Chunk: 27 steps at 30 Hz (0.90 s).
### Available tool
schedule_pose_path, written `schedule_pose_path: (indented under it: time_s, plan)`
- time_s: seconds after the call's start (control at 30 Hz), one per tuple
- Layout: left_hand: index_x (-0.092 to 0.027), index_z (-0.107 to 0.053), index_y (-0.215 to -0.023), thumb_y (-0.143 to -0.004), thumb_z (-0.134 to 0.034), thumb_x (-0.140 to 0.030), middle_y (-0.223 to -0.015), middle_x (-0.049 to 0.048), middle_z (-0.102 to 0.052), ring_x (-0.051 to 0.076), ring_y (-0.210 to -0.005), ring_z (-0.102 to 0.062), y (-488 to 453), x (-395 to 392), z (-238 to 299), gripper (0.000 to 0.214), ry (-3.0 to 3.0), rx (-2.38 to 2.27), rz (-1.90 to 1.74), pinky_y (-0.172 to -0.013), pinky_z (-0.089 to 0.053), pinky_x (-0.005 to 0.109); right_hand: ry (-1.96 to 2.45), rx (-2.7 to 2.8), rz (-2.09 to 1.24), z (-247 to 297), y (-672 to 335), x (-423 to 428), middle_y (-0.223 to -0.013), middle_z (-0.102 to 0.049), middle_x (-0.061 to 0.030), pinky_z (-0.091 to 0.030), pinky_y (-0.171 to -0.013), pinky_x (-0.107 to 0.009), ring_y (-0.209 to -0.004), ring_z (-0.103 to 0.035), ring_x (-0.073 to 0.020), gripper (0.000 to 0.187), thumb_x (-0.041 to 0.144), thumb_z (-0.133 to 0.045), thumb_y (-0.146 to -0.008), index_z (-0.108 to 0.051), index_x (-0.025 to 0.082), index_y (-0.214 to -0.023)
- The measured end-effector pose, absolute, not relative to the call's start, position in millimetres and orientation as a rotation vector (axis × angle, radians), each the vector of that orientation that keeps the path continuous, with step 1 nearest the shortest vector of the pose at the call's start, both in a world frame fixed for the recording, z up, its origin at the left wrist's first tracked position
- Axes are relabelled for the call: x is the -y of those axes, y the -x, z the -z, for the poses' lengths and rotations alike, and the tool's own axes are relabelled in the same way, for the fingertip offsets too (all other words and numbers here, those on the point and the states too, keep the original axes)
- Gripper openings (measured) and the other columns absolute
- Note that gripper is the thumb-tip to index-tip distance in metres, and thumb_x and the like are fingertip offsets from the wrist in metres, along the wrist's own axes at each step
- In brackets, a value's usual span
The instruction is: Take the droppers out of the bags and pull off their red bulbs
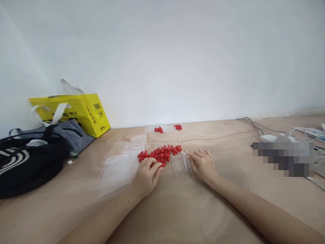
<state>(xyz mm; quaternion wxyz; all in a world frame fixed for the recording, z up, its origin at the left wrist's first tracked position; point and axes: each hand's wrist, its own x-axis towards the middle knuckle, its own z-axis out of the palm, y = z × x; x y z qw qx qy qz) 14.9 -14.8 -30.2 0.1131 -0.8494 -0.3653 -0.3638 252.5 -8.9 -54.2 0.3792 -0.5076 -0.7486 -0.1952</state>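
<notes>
A heap of small red caps point(162, 152) lies on the wooden table point(177, 210), with a row of thin clear tubes point(180, 163) spread just right of it. My left hand point(147, 174) rests at the near edge of the red heap, its fingers curled and pinched round a red cap. My right hand point(203, 164) lies on the right end of the tubes, fingers stretched forward and touching them. Two smaller clusters of red caps point(169, 128) sit on a clear bag near the wall.
Clear zip bags point(119, 166) lie left of my left hand. A yellow paper bag point(81, 112), a striped bag point(68, 135) and a black bag point(25, 166) stand at the far left. Grey cables point(256, 127) and a white adapter point(269, 138) sit at the right.
</notes>
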Motion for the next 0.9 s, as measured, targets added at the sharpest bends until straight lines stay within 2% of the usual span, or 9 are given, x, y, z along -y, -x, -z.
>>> schedule_pose_path:
  time_s: [0.1,0.2,0.33,0.47,0.6,0.77,0.9]
  plan:
    - [-0.017,-0.058,-0.092,-0.083,-0.038,-0.029,-0.075,0.0047,-0.052,0.016,-0.069,-0.052,-3.8,2.7,25.1,0.025,2.456,1.354,1.223,-0.065,-0.045,0.029,1.403,1.9,0.386,63.8,-261.9,-3.6,-0.066,-0.056,-0.0029,-0.031,-0.058,-0.024,-0.06,-0.049,-0.0126,0.022,0.011,-0.039,-0.079,-0.059,0.018,-0.08]
    - [-0.019,-0.052,-0.095,-0.078,-0.044,-0.034,-0.067,0.0002,-0.053,0.014,-0.059,-0.052,15.2,-12.1,19.4,0.025,2.366,1.739,1.258,-0.058,-0.044,0.027,1.422,1.917,0.329,72.7,-269.1,-11.7,-0.067,-0.053,-0.0036,-0.034,-0.056,-0.022,-0.061,-0.05,-0.0125,0.023,0.005,-0.037,-0.075,-0.056,0.017,-0.073]
    - [-0.02,-0.044,-0.082,-0.072,-0.05,-0.039,-0.058,-0.004,-0.054,0.013,-0.052,-0.052,33.0,-21.6,19.0,0.022,2.251,2.048,1.236,-0.052,-0.04,0.024,1.419,1.969,0.299,78.6,-269.5,-15.0,-0.069,-0.051,-0.0045,-0.037,-0.058,-0.022,-0.064,-0.05,-0.0132,0.022,0.002,-0.037,-0.072,-0.053,0.016,-0.066]
    - [-0.021,-0.04,-0.069,-0.072,-0.049,-0.042,-0.06,-0.0034,-0.054,0.013,-0.052,-0.051,33.0,-20.8,25.0,0.023,2.356,2.024,1.066,-0.051,-0.037,0.023,1.459,1.972,0.265,78.4,-265.8,-13.3,-0.07,-0.05,-0.0059,-0.037,-0.061,-0.024,-0.068,-0.05,-0.0146,0.023,0.0,-0.037,-0.07,-0.054,0.015,-0.068]
    - [-0.02,-0.044,-0.068,-0.074,-0.044,-0.046,-0.061,-0.0017,-0.055,0.013,-0.055,-0.052,31.1,-20.0,26.9,0.027,2.399,2.015,1.048,-0.054,-0.039,0.024,1.498,1.977,0.22,75.0,-263.4,-9.3,-0.076,-0.051,-0.0064,-0.037,-0.065,-0.024,-0.072,-0.049,-0.0152,0.024,0.001,-0.039,-0.068,-0.057,0.015,-0.076]
    - [-0.019,-0.049,-0.067,-0.078,-0.035,-0.042,-0.059,-0.0009,-0.056,0.014,-0.054,-0.052,35.9,-22.2,22.5,0.03,2.298,1.977,1.006,-0.054,-0.038,0.025,1.562,1.991,0.184,72.2,-262.1,-6.6,-0.08,-0.052,-0.0072,-0.036,-0.065,-0.024,-0.074,-0.05,-0.0155,0.021,0.006,-0.04,-0.071,-0.058,0.015,-0.08]
    - [-0.019,-0.056,-0.068,-0.078,-0.036,-0.037,-0.067,0.0023,-0.058,0.018,-0.071,-0.054,31.9,-28.9,15.2,0.029,2.249,1.802,0.879,-0.067,-0.04,0.027,1.589,1.946,0.264,68.1,-261.1,-3.8,-0.084,-0.054,-0.0081,-0.034,-0.063,-0.025,-0.072,-0.051,-0.0156,0.022,0.011,-0.04,-0.075,-0.059,0.016,-0.085]
